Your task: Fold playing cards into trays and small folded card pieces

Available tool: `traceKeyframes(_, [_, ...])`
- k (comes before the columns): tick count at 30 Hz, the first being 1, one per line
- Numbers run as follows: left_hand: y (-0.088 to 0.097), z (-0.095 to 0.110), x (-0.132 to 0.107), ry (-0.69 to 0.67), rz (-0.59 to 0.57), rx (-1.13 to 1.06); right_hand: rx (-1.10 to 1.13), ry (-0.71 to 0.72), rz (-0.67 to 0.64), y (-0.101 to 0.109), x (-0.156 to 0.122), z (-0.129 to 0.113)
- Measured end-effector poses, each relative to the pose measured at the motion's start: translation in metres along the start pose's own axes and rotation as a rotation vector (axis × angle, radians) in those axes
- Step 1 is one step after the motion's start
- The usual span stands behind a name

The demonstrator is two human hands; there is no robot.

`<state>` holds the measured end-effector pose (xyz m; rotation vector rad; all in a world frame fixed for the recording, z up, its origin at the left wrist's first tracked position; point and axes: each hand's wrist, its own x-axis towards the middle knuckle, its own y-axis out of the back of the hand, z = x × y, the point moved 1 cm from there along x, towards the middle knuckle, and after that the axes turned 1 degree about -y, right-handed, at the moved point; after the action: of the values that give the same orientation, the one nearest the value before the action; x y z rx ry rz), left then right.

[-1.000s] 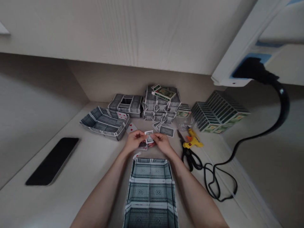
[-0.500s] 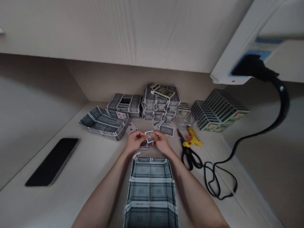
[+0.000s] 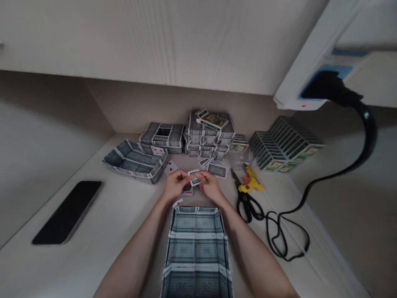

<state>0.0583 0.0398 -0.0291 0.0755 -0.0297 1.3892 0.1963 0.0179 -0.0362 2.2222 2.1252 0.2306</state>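
Grey-backed card (image 3: 194,180) clamped in left grip (image 3: 175,184) and right grip (image 3: 211,185), angled away rightward, long axis unclear.

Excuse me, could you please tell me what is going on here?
A person is holding a small patterned card between the left hand and the right hand, pinched in the fingers of both. A long open tray with the same kind of pattern lies between the forearms. Scissors and a yellow glue gun lie on the table to the right, apart from the hands, and a dark phone lies to the left.
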Motion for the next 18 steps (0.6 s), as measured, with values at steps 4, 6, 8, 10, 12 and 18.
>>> traceKeyframes(4, [0.001, -0.003, 0.003, -0.018, 0.043, -0.017, 0.046, 0.010, -0.071, 0.000, -0.002, -0.005])
traceKeyframes(6, [0.001, -0.002, 0.004, -0.007, 0.051, -0.030, 0.063, 0.015, -0.085, 0.000, -0.003, -0.007])
traceKeyframes(8, [0.001, 0.000, 0.003, 0.009, 0.033, -0.033, 0.049, 0.016, -0.067, 0.001, -0.003, -0.007])
traceKeyframes(10, [0.000, 0.003, 0.002, 0.011, 0.010, -0.022, 0.017, 0.027, -0.042, 0.003, -0.002, -0.007])
traceKeyframes(12, [0.000, 0.004, 0.000, -0.009, 0.010, 0.004, -0.010, 0.037, -0.051, 0.004, -0.002, -0.007])
traceKeyframes(18, [-0.001, 0.007, 0.001, -0.171, 0.030, 0.122, -0.073, 0.043, -0.177, 0.001, -0.003, -0.005])
